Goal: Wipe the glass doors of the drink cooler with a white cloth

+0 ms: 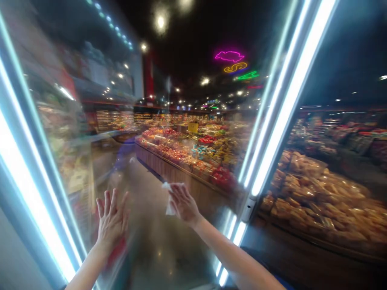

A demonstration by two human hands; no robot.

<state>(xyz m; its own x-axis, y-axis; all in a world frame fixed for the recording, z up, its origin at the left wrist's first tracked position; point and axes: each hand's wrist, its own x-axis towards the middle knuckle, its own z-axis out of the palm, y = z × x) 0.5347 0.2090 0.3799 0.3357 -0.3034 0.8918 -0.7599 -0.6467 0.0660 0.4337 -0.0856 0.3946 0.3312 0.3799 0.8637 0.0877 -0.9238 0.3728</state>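
My left hand (112, 221) is open, its fingers spread and pointing up, with the palm turned to a clear glass pane (145, 237). Faint reflections show beside the fingers, and whether the palm touches the glass I cannot tell. Under the fingers of my right hand (185, 203) is a thin white cloth (170, 206), held flat toward the same pane. Its edges stick out past the fingertips and below the palm; the rest is hidden by the hand.
Bright light strips (287, 96) flank the pane on the right, and more strips (33, 177) run down the left. A small dark-dotted metal fitting (248, 209) sits on the right frame. Beyond the glass stand a wooden-sided display (163, 163) of packaged goods and a heap of wrapped packets (329, 197).
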